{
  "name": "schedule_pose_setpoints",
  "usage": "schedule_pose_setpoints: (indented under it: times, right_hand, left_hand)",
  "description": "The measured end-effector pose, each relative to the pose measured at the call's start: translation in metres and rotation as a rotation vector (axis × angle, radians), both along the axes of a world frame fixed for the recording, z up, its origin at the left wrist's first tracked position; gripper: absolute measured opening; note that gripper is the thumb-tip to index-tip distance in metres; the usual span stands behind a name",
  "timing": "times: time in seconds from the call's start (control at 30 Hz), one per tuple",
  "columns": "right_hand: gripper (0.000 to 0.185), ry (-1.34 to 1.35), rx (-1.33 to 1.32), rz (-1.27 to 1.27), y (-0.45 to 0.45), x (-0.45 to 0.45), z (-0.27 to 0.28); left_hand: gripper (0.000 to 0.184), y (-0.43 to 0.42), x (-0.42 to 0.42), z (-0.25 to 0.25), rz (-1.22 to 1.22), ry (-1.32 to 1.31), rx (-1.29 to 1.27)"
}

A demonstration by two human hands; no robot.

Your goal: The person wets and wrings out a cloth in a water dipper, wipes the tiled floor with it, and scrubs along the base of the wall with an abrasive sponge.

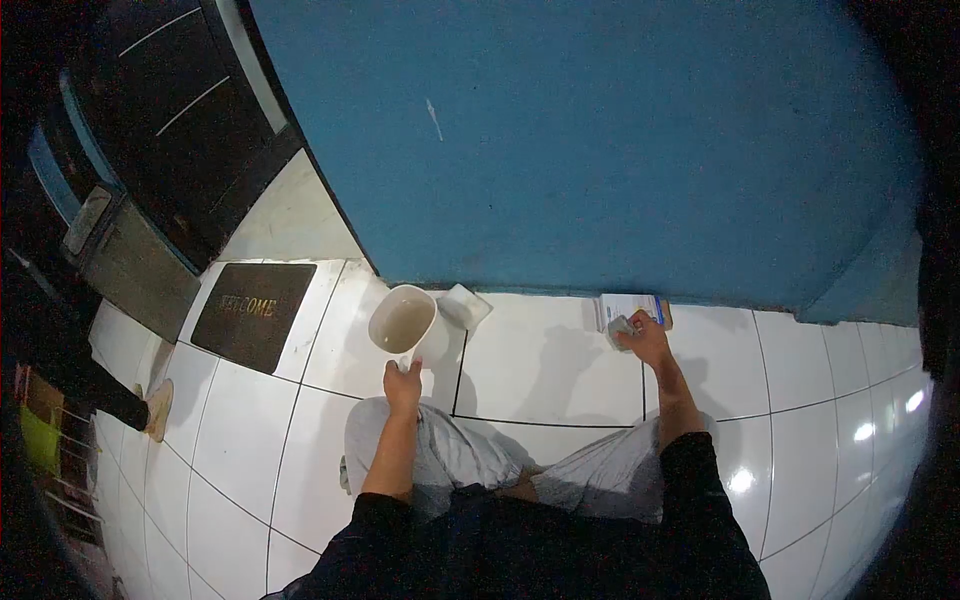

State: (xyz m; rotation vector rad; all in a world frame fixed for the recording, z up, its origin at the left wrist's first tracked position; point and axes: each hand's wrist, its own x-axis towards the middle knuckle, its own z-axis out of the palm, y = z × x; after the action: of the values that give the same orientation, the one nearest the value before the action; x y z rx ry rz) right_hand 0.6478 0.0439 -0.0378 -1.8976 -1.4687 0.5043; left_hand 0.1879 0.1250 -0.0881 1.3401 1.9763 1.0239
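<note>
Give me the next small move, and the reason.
Probably carry the small grey object across to the beige container: the right hand seems to hold it by the box, while the left hand holds the container, open mouth up.

1. "WELCOME" stands in gold-coloured capital letters across the dark, four-cornered floor mat (248, 330); the last four letters, "COME", show brighter than the first three, which are dim.
2. The flat white box with blue markings (616, 304) bears print too small and blurred to read.
3. The blue painted wall (600, 150) carries a slim, slanting white mark (434, 118); whether it is a sign or a scuff cannot be told.
</note>
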Motion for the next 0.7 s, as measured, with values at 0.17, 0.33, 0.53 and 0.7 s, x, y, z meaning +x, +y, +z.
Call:
schedule_pose_setpoints:
  times: [0.17,0.33,0.53,0.7]
  right_hand:
    - [0.037,-0.038,-0.014,-0.017,0.000,-0.002,0.006]
    - [0.038,-0.054,-0.019,0.009,0.000,-0.014,0.030]
    - [0.040,0.032,0.105,0.029,0.014,-0.032,0.056]
    - [0.043,-0.005,0.120,0.013,0.016,-0.042,0.088]
  left_hand:
    - [0.048,-0.011,0.014,0.033,0.023,0.120,0.045]
    - [0.050,-0.004,0.015,0.024,-0.001,0.042,-0.018]
    - [0.061,-0.004,0.016,0.016,-0.010,-0.046,0.102]
    - [0.072,-0.036,0.049,0.079,-0.134,0.542,0.256]
